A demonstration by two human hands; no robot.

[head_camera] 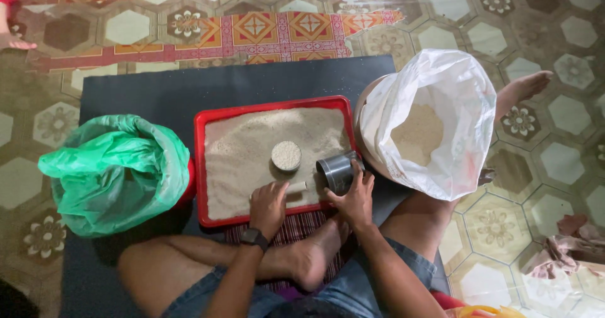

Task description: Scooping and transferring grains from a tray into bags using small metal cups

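Note:
A red tray (200, 167) full of pale grain lies on a dark mat in front of me. A small round cup (286, 155) filled level with grain stands in the middle of the tray. My left hand (268, 206) rests on the grain at the tray's near edge, fingers curled around a short pale stick (297, 186). My right hand (353, 198) grips an empty grey metal cup (334, 172), tipped on its side at the tray's right edge.
A white plastic sack (454, 104) holding grain stands open to the right of the tray. A green plastic bag (113, 167) sits to the left. My crossed legs and bare feet lie below the tray. Another person's foot (12, 40) shows at top left.

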